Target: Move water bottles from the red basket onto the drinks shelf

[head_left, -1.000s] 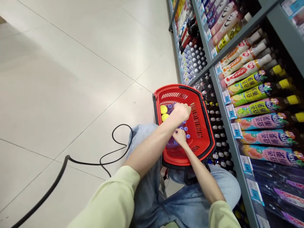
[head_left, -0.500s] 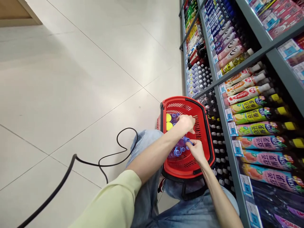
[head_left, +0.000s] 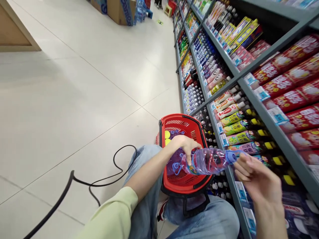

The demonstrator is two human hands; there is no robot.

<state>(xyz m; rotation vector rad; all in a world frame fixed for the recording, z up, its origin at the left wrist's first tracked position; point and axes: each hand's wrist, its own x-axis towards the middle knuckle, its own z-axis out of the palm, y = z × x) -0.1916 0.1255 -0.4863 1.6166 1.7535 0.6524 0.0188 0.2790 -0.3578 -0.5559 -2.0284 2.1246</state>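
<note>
A large clear water bottle (head_left: pixel 211 161) with a blue cap lies nearly level above the red shopping basket (head_left: pixel 183 188), its cap end to the right. My right hand (head_left: pixel 260 177) pinches the blue carry loop at the cap. Around the lower, labelled end, my left hand (head_left: pixel 186 146) grips the same bottle, the thumb on the near side. Other blue-capped bottles (head_left: pixel 176 167) stand in the basket, partly behind my left arm. Two yellow round tops (head_left: pixel 167 134) show at its left side.
Shelves (head_left: pixel 239 74) full of drinks run along the right, close to the basket. A black cable (head_left: pixel 87 182) loops over the floor at my left. Cardboard boxes (head_left: pixel 119 12) and large water bottles (head_left: pixel 140 11) stand farther off.
The bottle has come up out of the basket and tilted over to the right. My right hand has moved up and right with its cap. The view has lifted, showing more of the aisle.
</note>
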